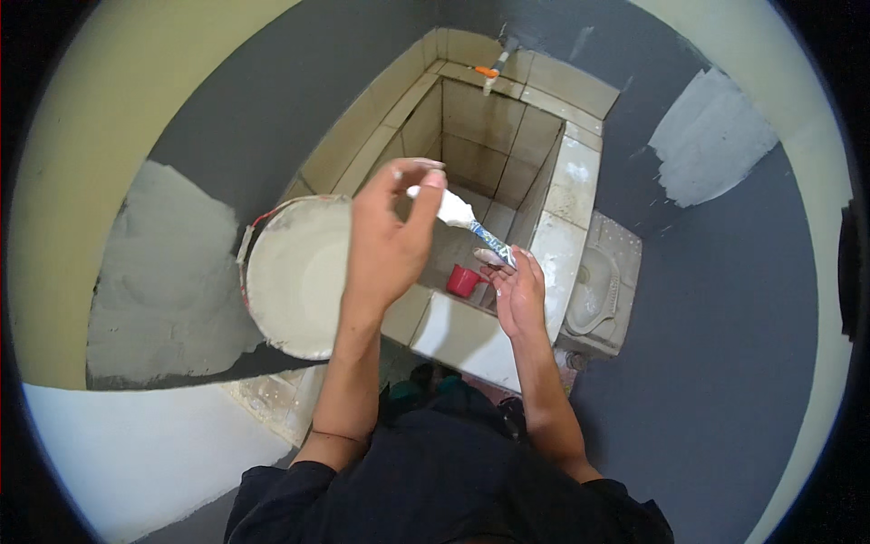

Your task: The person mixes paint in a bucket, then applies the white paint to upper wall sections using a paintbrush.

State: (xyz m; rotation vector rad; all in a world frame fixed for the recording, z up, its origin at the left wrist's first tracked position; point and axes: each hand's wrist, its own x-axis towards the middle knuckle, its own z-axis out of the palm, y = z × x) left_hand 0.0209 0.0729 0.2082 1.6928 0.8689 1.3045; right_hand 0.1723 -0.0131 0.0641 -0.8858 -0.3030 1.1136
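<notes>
My right hand (521,295) holds a paintbrush (490,241) by the end of its blue-patterned handle. The brush's head is thickly coated in white and points toward my left hand (391,231). That hand is closed, thumb and forefinger pressed together, and it partly covers the brush's tip. Whether the fingers pinch anything is hidden; white smears show on them. Left of my left hand stands a bucket (299,272) of off-white paint with a red-and-white handle on its rim.
Below my hands is a tiled water basin (494,349) with a red dipper (463,281) inside. An orange-handled tap (487,72) projects over its far edge. A squat toilet (594,295) lies to the right. The grey walls carry pale patches (714,136).
</notes>
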